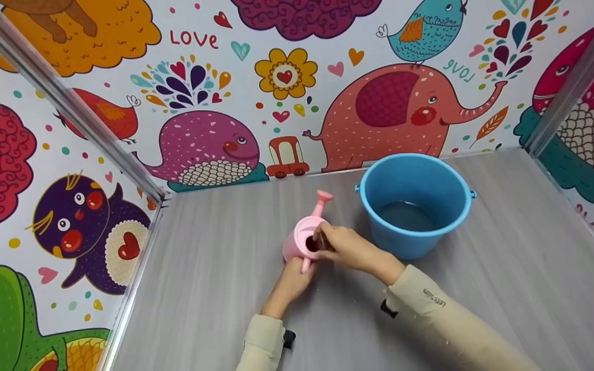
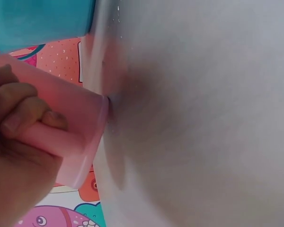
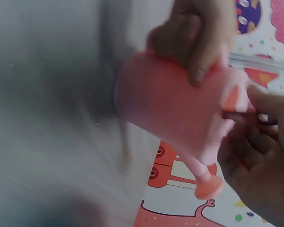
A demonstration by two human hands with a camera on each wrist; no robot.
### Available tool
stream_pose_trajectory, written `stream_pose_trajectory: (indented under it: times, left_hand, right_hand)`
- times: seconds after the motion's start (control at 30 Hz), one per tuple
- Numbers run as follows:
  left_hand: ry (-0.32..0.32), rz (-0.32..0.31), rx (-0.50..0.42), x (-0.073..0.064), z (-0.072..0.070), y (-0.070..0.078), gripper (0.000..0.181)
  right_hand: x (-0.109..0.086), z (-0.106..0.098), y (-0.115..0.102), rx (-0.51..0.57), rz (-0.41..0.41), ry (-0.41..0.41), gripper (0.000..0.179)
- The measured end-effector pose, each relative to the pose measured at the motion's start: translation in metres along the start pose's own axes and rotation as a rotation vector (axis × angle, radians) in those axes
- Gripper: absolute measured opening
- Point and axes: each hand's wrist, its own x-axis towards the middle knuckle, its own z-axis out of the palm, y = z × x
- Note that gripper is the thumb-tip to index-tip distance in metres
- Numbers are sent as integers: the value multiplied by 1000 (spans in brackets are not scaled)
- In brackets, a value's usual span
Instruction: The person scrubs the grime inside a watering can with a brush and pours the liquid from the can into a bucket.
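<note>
A pink watering can [image 1: 295, 248] with a short spout and sprinkler head is near the middle of the table, its head pointing away from me. My left hand [image 1: 297, 277] grips the can's handle, fingers curled round it in the left wrist view [image 2: 23, 106]. At the can's top opening, my right hand [image 1: 351, 248] pinches a small dark brown object [image 1: 322, 240]. Only a thin dark edge of that object [image 3: 236, 115] shows in the right wrist view, so its kind cannot be told. Whether the can's base touches the table is unclear.
A blue bucket [image 1: 414, 241] with some water in the bottom stands right of the can, close to my right forearm. Small drops dot the grey wood-look table [image 1: 214, 288]. Walls printed with cartoon animals [image 1: 379, 118] enclose the back and sides.
</note>
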Motion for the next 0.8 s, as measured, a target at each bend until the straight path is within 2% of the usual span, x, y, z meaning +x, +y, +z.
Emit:
stream_pose_trajectory:
  times: [0.07, 0.13, 0.23, 0.4, 0.57, 0.8]
  left_hand:
    - [0, -12, -10, 0, -1, 1, 37]
    - [-1, -15, -19, 0, 0, 1, 37]
    - [-2, -14, -24, 0, 1, 0, 36]
    - [-9, -15, -26, -1, 1, 0, 27]
    - [-8, -43, -15, -2, -1, 0, 28]
    - [-15, -67, -37, -2, -1, -1, 37]
  right_hand:
    - [2, -5, 1, 37, -9, 0, 33]
    - [5, -7, 3, 21, -19, 17, 31]
    - [9, -8, 5, -48, -56, 51, 28]
    - [14, -12, 5, -128, -154, 48, 22]
    - [22, -20, -2, -214, -243, -30, 19]
    - [31, -33, -15, -348, -207, -193, 22]
